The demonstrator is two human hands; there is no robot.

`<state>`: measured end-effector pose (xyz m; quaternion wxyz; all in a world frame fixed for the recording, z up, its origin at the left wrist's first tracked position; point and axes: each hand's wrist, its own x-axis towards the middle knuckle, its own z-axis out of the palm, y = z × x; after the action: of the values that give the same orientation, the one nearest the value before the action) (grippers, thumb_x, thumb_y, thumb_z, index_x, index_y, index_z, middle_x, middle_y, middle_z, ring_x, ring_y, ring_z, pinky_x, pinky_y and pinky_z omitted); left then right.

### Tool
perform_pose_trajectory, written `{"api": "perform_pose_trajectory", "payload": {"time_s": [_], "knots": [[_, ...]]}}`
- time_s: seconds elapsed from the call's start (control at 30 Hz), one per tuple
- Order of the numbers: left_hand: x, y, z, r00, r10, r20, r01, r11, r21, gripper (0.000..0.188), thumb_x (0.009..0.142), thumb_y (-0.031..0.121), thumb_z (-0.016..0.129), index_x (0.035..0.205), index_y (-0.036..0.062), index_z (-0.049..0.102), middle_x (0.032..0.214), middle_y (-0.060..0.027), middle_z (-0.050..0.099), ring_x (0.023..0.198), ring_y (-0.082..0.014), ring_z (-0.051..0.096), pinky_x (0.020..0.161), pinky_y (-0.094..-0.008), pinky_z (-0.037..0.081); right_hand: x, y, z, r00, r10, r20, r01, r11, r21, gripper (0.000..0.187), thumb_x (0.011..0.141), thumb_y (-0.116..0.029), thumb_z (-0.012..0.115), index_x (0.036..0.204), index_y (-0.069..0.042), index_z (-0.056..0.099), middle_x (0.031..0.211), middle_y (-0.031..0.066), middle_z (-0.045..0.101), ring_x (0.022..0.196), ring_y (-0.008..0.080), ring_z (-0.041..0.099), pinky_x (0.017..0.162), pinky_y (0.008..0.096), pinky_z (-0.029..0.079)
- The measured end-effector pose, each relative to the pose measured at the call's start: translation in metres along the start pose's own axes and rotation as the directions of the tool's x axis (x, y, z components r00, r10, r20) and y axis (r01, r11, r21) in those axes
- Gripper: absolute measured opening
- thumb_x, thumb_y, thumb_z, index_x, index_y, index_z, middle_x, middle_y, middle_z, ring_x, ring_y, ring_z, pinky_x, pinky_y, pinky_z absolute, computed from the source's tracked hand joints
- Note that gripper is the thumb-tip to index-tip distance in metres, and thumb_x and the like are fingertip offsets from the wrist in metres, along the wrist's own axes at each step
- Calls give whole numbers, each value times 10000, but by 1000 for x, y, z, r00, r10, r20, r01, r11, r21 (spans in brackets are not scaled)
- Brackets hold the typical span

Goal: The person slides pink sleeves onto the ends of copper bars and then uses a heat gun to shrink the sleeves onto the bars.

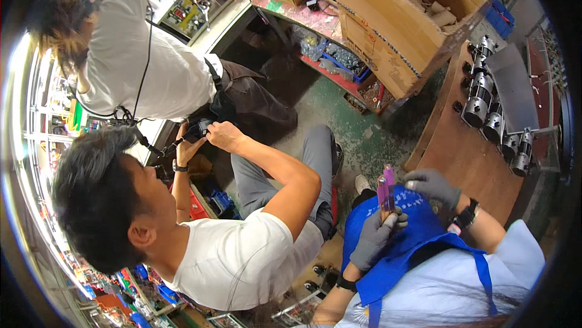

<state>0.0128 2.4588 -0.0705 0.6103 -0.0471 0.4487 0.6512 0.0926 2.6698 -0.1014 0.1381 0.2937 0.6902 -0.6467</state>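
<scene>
My left hand [371, 242], in a grey glove, is closed around the lower end of a pair of narrow purple pieces [386, 191] with shiny metal and copper-coloured parts. They stand roughly upright above the fist; their exact kind cannot be made out. My right hand [435, 187], also gloved in grey, is just right of them, its fingers extended toward the pieces and slightly bent. Nothing shows in it, and a small gap separates it from the purple pieces. Both hands are over the blue apron [394, 261] on my lap.
On my right, a brown board [470, 167] carries several shiny metal cylinders [479, 94]. A big cardboard box [388, 37] stands ahead, beside a red shelf with small-parts bins [344, 58]. Close on my left, a person in a white T-shirt [236, 261] handles a black device; another stands behind.
</scene>
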Motion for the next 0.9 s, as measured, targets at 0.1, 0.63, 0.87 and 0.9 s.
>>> {"api": "perform_pose_trajectory", "payload": {"time_s": [0.1, 0.63, 0.87, 0.9], "knots": [[9, 18, 4, 999, 14, -38, -13, 1000, 7, 255, 938, 124, 477, 1128, -45, 475, 1026, -170, 586, 940, -231, 609, 859, -334, 495, 50, -23, -12, 996, -76, 46, 80, 992, -94, 390, 842, -305, 594, 1079, 4, 607, 1009, 128, 643, 964, 210, 597, 849, 329, 460], [41, 144, 17, 796, 291, -530, -448, 873, -194, 214, 914, 127, 532, 1076, -1, 474, 912, -136, 600, 819, -195, 609, 761, -322, 497, 292, -132, 93, 967, -255, -28, 245, 951, -190, 412, 787, -368, 572, 1025, -39, 644, 985, 180, 647, 979, 308, 605, 857, 384, 457], [80, 271, -236, 399, 667, -629, -705, 662, 254, 235, 897, 157, 577, 1049, 23, 460, 850, -98, 603, 756, -166, 614, 695, -285, 504, 410, -197, 110, 941, -334, -56, 278, 857, -434, 390, 778, -392, 565, 988, -73, 647, 993, 161, 642, 976, 334, 590, 863, 422, 446], [83, 290, -275, 344, 696, -630, -704, 635, 317, 239, 894, 161, 584, 1045, 27, 458, 841, -93, 604, 747, -162, 614, 686, -280, 505, 425, -201, 105, 943, -332, -37, 266, 814, -516, 409, 773, -397, 567, 1011, -73, 643, 1016, 166, 635, 1000, 330, 585, 873, 425, 443]]}}
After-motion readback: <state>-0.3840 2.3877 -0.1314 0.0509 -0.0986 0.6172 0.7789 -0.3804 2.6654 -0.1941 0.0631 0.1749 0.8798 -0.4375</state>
